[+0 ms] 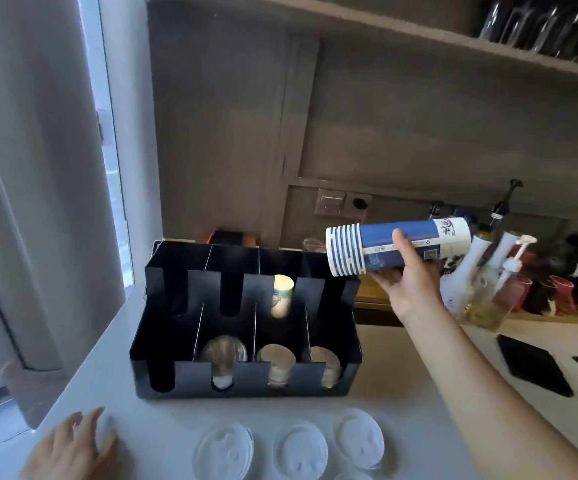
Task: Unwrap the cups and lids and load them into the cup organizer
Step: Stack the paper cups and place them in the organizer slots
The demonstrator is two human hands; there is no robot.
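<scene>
Above the far right corner of the black cup organizer (246, 388), our right hand (407, 277) grips a stack of blue-and-white paper cups (398, 244), fingers curled under it and thumb laid over the top. The stack lies on its side in the air, rims pointing left toward the organizer and bases toward the right, clear of the organizer's walls.

Our left hand (72, 448) rests low at the near left of the pale counter (162, 424), fingers spread and loosely straight, gripping nothing. Something translucent lies under the fingertips, too blurred to name.

We see two rows of slotted compartments in the organizer. In the near row, a stack of clear cups (223, 355) lies in the second compartment from the left, and pale cup stacks (277, 362) fill the two to its right. In the far row, a pale printed cup stack (282, 296) shows through the third slot.

Just in front of the organizer, three translucent lids (300, 448) sit side by side on the counter, with the edge of a fourth below them.

Pump bottles (471, 271) stand at the right, near the raised stack, and black mats (531, 365) lie on the counter beyond our forearm.
</scene>
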